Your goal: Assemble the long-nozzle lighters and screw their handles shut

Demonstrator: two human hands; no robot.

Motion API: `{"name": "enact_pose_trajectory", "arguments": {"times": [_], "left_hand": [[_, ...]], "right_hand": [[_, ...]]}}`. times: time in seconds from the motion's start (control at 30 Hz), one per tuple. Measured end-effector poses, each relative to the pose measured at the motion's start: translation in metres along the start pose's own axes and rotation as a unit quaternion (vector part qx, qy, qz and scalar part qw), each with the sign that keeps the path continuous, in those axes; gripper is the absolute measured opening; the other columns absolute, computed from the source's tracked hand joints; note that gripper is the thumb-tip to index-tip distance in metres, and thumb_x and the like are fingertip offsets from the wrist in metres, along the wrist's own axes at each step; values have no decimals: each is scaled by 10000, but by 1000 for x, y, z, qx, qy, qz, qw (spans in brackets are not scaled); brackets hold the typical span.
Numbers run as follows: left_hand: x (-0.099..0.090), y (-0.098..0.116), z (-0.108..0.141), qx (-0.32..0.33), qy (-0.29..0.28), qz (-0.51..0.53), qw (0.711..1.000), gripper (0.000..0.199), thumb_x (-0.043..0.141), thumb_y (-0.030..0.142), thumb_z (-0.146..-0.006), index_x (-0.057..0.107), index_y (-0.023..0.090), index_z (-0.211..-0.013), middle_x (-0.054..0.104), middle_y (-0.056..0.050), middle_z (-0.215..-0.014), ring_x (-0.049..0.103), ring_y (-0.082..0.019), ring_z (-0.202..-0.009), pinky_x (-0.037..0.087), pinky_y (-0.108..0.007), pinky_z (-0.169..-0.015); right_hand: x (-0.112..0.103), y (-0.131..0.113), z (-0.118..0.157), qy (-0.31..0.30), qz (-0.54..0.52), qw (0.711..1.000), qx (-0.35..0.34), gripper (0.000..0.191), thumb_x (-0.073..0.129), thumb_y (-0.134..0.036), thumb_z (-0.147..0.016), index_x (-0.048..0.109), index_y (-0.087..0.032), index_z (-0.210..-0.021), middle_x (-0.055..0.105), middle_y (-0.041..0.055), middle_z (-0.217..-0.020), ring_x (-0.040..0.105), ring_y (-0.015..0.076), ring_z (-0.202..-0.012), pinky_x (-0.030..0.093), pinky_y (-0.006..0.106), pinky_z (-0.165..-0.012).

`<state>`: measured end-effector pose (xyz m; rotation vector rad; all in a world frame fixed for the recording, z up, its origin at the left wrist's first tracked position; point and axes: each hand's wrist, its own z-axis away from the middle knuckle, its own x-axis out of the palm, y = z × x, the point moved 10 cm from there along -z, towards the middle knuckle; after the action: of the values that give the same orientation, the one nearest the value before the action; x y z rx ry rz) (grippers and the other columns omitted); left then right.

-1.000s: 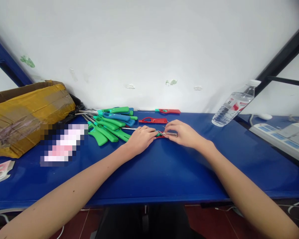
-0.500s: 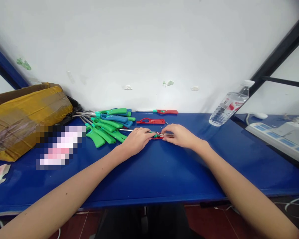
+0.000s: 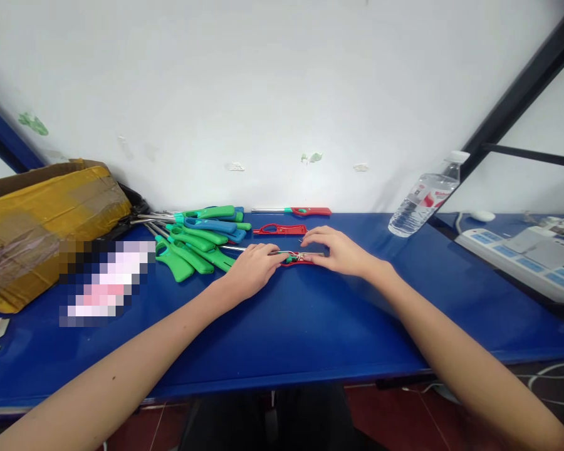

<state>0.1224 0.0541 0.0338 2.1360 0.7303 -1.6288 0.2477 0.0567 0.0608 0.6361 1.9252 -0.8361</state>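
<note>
An opened red stick lighter lies on the blue table with green and metal parts showing inside its handle. My left hand is closed over its front end, where the metal tube runs out to the left. At the handle end is my right hand, thumb low against the lighter's inner parts and forefinger lifted apart from it. A thin wire-like piece shows near that forefinger. Just behind lies a loose red handle half. A whole red stick lighter rests farther back by the wall.
Several green and blue stick lighters are piled at left. Beyond them stands a yellow-taped cardboard box. A water bottle leans at right, near a white power strip. The table's front edge runs below my forearms.
My right hand's fingers have spread and lifted from the lighter's handle, uncovering more of its inside. My left hand stays on the front end. The view has shifted slightly.
</note>
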Motion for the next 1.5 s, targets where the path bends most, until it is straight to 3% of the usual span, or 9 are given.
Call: {"name": "enact_pose_trajectory", "arguments": {"times": [0.2, 0.47, 0.77, 1.13, 1.33, 1.5], "left_hand": [[2, 4, -2, -11, -3, -1, 1000, 339, 428, 209, -1013, 605, 227, -1302, 646, -84, -1222, 605, -240, -1076, 461, -368, -894], [4, 0, -2, 7, 16, 42, 999, 331, 458, 186, -999, 606, 205, -1295, 648, -85, -1229, 583, -242, -1129, 450, -410, -991], [-2, 1, 2, 15, 45, 46, 998, 339, 454, 189, -981, 634, 200, -1268, 538, -144, -1284, 527, -269, -1196, 458, -449, -1011], [-1, -1, 0, 29, 20, 61, 998, 365, 475, 241, -987, 581, 204, -1334, 592, -122, -1198, 548, -255, -1132, 448, -433, -993], [-9, -14, -2, 11, 37, 111, 993, 428, 505, 214, -966, 507, 170, -1392, 662, -124, -1208, 580, -249, -1169, 446, -440, -1026], [-2, -14, -4, 1, 20, 122, 992, 434, 511, 145, -940, 522, 140, -1375, 671, -123, -1230, 583, -250, -1173, 455, -432, -1027]], "right_hand": [[5, -9, 6, 6, 4, 1000, -26, 251, 570, -301, -934, 696, -208, -1130, 660, 116, -1187, 607, 255, -1100, 510, 434, -952], [18, -7, 8, -14, 8, 1000, -5, 283, 554, -295, -942, 695, -249, -1184, 638, 107, -1201, 594, 267, -1126, 508, 461, -971], [18, -7, 8, 3, -2, 1000, -8, 310, 561, -284, -933, 658, -239, -1224, 627, 111, -1230, 584, 278, -1149, 507, 475, -980], [18, -14, 7, 9, 2, 1000, -11, 329, 525, -319, -959, 649, -232, -1252, 659, 110, -1200, 590, 273, -1145, 509, 458, -975], [22, -23, 4, 8, 1, 1000, -30, 282, 519, -297, -969, 699, -223, -1172, 676, 99, -1165, 607, 254, -1088, 503, 446, -964], [22, -19, 2, 14, 24, 999, -24, 249, 559, -314, -959, 738, -212, -1099, 708, 88, -1104, 623, 255, -1046, 502, 441, -943]]}}
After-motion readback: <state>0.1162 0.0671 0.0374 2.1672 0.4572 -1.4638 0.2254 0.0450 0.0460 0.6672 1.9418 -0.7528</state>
